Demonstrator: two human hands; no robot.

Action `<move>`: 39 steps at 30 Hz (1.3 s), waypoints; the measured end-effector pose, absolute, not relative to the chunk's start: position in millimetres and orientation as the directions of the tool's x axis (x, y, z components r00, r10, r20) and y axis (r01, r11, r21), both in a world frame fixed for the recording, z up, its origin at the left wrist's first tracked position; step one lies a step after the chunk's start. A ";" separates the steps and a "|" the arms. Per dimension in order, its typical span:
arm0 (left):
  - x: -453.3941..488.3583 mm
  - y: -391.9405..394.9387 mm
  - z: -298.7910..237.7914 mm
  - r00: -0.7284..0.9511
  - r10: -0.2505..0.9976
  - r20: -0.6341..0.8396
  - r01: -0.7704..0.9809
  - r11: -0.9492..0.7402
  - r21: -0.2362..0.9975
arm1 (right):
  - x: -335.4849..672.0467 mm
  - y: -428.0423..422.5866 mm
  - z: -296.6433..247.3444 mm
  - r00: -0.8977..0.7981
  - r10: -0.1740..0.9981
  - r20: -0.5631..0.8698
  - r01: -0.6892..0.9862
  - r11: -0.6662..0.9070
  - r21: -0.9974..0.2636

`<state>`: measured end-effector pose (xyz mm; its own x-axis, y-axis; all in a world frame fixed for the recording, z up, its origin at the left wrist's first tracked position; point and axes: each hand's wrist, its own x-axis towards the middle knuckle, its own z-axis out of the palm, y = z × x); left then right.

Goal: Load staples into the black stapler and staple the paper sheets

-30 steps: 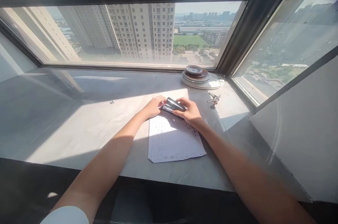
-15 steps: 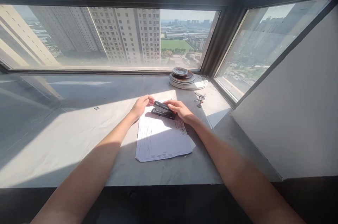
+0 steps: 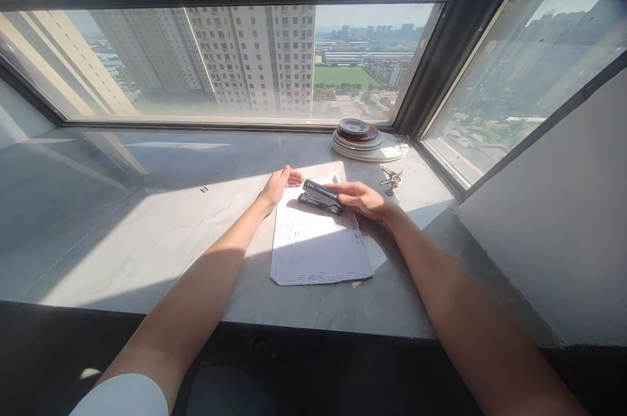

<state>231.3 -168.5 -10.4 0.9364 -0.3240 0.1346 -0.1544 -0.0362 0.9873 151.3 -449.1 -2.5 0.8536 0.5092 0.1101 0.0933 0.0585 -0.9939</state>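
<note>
A black stapler [image 3: 321, 196] lies across the far end of a printed white sheet of paper [image 3: 317, 247] on the grey stone windowsill [image 3: 147, 233]. My right hand [image 3: 365, 200] grips the stapler's right end with its fingers curled round it. My left hand [image 3: 280, 182] rests at the sheet's far left corner, just left of the stapler, with its fingers stretched out flat and holding nothing.
A stack of plates [image 3: 365, 140] stands in the far right corner of the sill. A bunch of keys [image 3: 390, 179] lies just in front of it. Window glass runs along the back and right. A grey wall [image 3: 548, 226] closes off the right side.
My left hand has let go of the stapler and now lies flat on the paper's corner. My right hand has shifted to the stapler's right end, and the stapler's arm has come down.
</note>
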 end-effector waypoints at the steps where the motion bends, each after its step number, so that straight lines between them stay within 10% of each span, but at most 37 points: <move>1: 231.7 -168.6 -11.1 0.939 -0.316 0.135 -0.155 -0.039 0.987 | 151.8 -449.6 -2.5 0.848 0.518 0.106 0.091 0.055 -0.994; 18: 226.5 -177.3 -9.3 0.935 -0.198 0.293 -0.250 0.217 0.944 | 147.1 -416.4 -5.4 0.817 0.239 0.525 0.567 -0.502 -0.653; 23: 223.0 -180.6 -7.2 0.935 -0.341 0.096 0.035 0.359 0.933 | 150.6 -413.6 -10.5 0.648 0.350 0.676 0.712 -0.593 -0.375; 39: 218.9 -178.7 0.0 0.926 -0.378 0.012 0.125 0.335 0.934 | 144.9 -405.6 -1.5 0.440 0.560 0.702 0.651 -0.737 0.179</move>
<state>218.9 -178.7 0.0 0.9256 -0.3784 0.0123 0.1246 0.3352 0.9339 144.9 -405.6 -1.5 0.4398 0.5596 0.7024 0.6514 -0.7372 0.1795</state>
